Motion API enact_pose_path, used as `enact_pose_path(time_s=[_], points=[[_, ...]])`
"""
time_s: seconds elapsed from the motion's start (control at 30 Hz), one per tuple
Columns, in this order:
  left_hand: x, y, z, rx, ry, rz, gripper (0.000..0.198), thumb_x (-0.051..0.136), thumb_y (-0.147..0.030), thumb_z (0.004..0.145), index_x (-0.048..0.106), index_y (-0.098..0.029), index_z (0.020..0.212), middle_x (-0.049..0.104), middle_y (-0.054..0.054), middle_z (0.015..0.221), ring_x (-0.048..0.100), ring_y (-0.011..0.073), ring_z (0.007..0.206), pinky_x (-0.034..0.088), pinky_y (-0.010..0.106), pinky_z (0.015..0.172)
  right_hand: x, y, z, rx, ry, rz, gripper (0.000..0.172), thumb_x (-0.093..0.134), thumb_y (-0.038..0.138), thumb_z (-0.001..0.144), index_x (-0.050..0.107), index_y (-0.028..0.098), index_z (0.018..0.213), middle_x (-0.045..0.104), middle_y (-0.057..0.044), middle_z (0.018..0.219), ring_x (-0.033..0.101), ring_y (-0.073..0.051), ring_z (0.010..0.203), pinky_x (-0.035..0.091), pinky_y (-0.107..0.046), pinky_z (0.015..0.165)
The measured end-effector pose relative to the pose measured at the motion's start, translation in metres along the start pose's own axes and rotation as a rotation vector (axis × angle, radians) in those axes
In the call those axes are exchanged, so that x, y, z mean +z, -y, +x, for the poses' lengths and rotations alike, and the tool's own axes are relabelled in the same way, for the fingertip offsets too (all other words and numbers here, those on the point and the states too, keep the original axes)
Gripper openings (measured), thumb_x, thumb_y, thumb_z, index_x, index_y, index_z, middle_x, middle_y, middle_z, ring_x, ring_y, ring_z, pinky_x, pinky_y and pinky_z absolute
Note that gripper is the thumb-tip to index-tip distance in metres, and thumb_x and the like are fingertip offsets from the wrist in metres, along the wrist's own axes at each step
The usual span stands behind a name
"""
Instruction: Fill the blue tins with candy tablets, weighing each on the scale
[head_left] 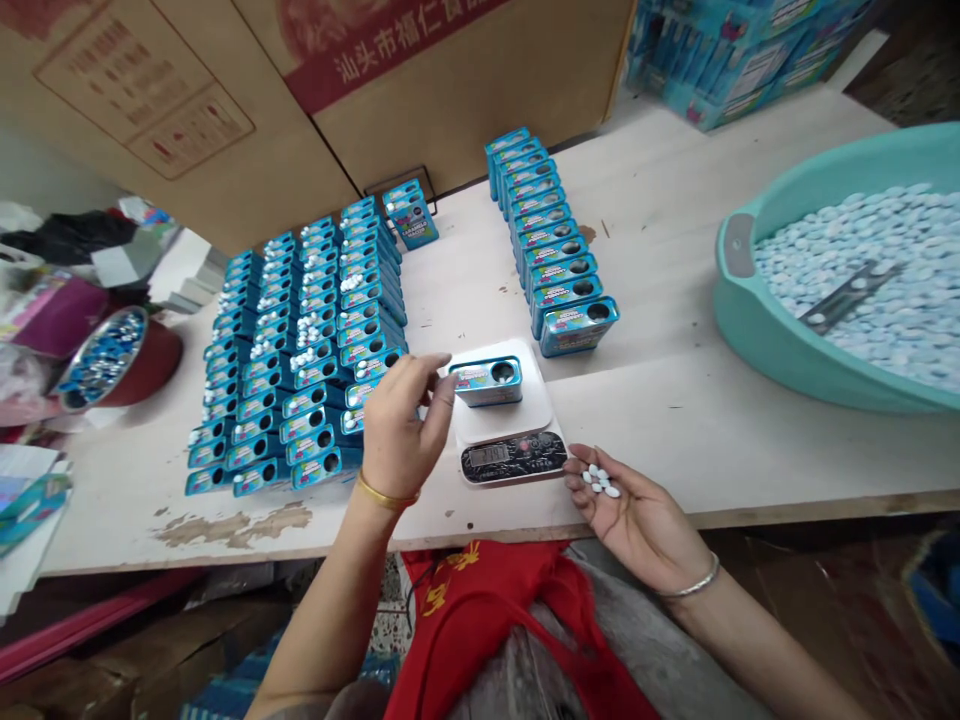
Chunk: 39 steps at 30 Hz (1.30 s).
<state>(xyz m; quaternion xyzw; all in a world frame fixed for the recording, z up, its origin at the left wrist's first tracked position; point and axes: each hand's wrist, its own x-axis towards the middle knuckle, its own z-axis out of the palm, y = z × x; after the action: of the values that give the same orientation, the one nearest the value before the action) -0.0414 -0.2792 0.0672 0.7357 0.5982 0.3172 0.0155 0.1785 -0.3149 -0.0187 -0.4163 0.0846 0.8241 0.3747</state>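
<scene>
**Q.** What stands at the left of the desk (675, 400)?

**A.** A red bowl (161, 365) of small blue pieces, then a block of blue tins (300, 340) laid in close rows. Some of the tins show white through their round holes.

**Q.** And the left hand (401, 425)?

**A.** It is raised just right of that block, fingers half curled, with thumb and forefinger at the left end of the single tin (487, 381). Whether the grip pinches the tin or only meets it, I cannot tell. The tin lies flat on the white plate of a small scale (510, 445), near the desk's front edge.

**Q.** How would that tin handle?

**A.** By its look it is light, stiff and smooth-sided, so it is likely to slide. The two long sides offer the surest hold.

**Q.** Further right?

**A.** A single column of tins (551, 245) runs back from the scale. The right hand (637, 510) lies palm up with its grip spread, cradling a few white pellets (600, 481). They look small, hard and prone to roll, so a cupped palm suits them. Beyond stands a teal basin (739, 300) of such pellets with a metal scoop (847, 292) in it.
</scene>
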Motion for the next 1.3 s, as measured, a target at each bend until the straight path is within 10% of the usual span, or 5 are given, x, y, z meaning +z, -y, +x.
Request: enact_pose_path(time_s=[0.63, 1.07, 1.3], points=[[-0.003, 0.020, -0.018, -0.163, -0.064, -0.022, 0.007, 0.055, -0.024, 0.083, 0.056, -0.018, 0.079, 0.054, -0.001, 0.068, 0.046, 0.0095, 0.060, 0.038, 0.024, 0.057, -0.006, -0.003, 0.005, -0.023, 0.014, 0.000, 0.015, 0.056, 0.017, 0.080, 0.067, 0.011, 0.090, 0.069, -0.007, 0.075, 0.064, -0.012, 0.065, 0.054, -0.018, 0.056], [0.023, -0.006, 0.003, 0.041, -0.033, -0.122, 0.008, 0.053, -0.023, 0.086, 0.055, -0.017, 0.080, 0.053, 0.000, 0.069, 0.047, 0.0096, 0.064, 0.039, 0.022, 0.061, 0.001, -0.012, 0.007, 0.044, 0.074, -0.001, 0.016, 0.057, 0.017, 0.080, 0.067, 0.010, 0.091, 0.069, -0.007, 0.074, 0.064, -0.012, 0.063, 0.053, -0.019, 0.055], [0.029, 0.015, 0.016, 0.136, 0.217, 0.158, 0.054, 0.061, -0.050, 0.076, 0.051, -0.019, 0.119, 0.055, 0.011, 0.106, 0.049, 0.0237, 0.095, 0.035, 0.036, 0.081, -0.003, -0.009, 0.007, 0.022, 0.072, 0.020, 0.016, 0.060, 0.018, 0.078, 0.067, 0.011, 0.091, 0.070, -0.006, 0.075, 0.064, -0.011, 0.063, 0.052, -0.018, 0.056]])
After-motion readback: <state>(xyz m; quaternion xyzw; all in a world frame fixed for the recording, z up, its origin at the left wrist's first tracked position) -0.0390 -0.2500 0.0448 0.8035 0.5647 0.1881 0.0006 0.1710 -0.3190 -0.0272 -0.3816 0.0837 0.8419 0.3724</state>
